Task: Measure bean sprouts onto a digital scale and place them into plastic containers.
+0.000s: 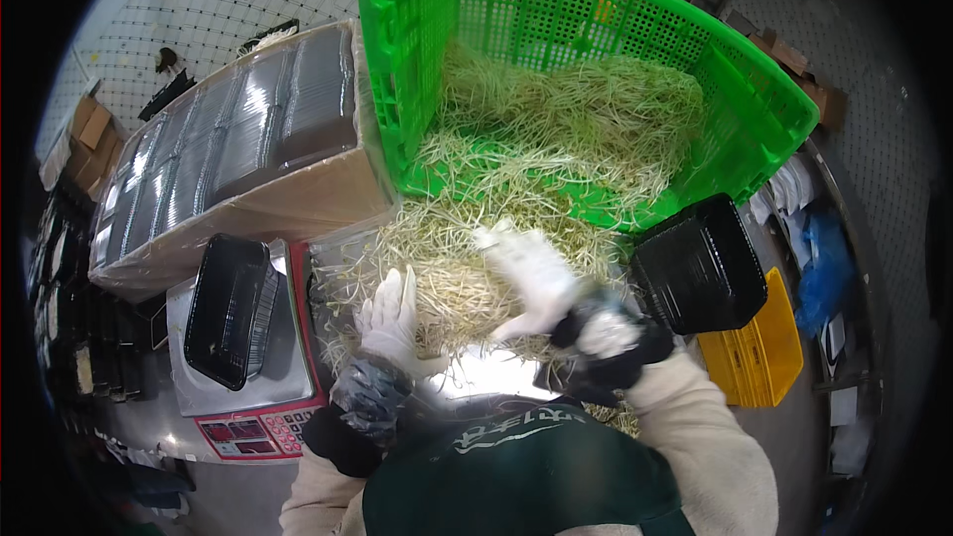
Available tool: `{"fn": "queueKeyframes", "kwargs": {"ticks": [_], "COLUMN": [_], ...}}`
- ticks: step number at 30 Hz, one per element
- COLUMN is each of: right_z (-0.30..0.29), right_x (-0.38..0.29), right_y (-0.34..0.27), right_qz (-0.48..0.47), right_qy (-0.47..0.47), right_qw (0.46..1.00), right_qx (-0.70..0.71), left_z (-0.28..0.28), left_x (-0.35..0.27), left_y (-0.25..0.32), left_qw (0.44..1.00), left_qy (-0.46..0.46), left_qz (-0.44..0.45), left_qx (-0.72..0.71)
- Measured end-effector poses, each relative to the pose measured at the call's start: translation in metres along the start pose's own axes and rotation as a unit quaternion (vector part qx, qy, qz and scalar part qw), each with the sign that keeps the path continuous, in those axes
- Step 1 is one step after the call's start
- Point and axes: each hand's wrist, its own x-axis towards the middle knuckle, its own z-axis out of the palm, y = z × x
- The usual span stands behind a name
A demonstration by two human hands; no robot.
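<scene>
Pale bean sprouts (461,290) lie in a loose heap on the work surface in front of me. My left hand (389,320), in a white glove, rests flat along the heap's left side, fingers straight and thumb apart. Blurred by motion, my gloved right hand (532,279) lies over the heap's right part, thumb spread from the fingers; its fingertips are hard to make out among the sprouts. Behind the heap a green perforated plastic crate (406,89) opens toward me on its side. More sprouts (581,104) with greener stems are inside it, spilling out to the heap.
At left, a black plastic tray (227,313) sits on a red-edged weighing scale (294,383). Behind it stands a carton (298,201) packed with stacked plastic trays (246,104). To the right are nested black trays (700,268), tilted, beside a yellow plastic container (759,350).
</scene>
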Motion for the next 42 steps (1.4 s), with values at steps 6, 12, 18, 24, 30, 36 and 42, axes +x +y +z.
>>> {"fn": "queueKeyframes", "kwargs": {"ticks": [6,12,18,24,30,36,42], "right_z": [0.054,0.012,-0.005,0.101,0.014,0.107,0.022], "right_x": [-0.067,0.005,0.108,0.164,0.097,-0.005,0.029], "right_y": [0.115,0.103,0.207,0.351,0.076,-0.014,0.025], "right_qz": [0.276,0.141,0.274,0.292,0.043,-0.058,0.163], "right_qy": [0.197,0.13,-0.053,-0.068,-0.116,0.018,0.008], "right_qw": [0.931,0.966,0.924,0.944,0.976,0.982,0.985], "right_qx": [0.135,0.173,-0.263,0.135,0.181,-0.182,0.05], "left_z": [0.031,0.018,0.005,0.054,0.026,0.03,0.017], "left_x": [0.047,0.066,-0.009,-0.005,-0.006,-0.032,0.036], "left_y": [0.021,0.026,-0.006,-0.057,-0.045,-0.006,-0.008], "left_qw": [0.974,0.983,0.982,0.965,0.923,0.979,0.956], "left_qy": [-0.064,-0.089,0.04,0.142,-0.033,-0.089,-0.014], "left_qz": [0.053,0.077,-0.103,-0.218,-0.294,-0.181,-0.117], "left_qx": [0.211,0.139,-0.152,-0.021,-0.245,-0.043,-0.27]}}
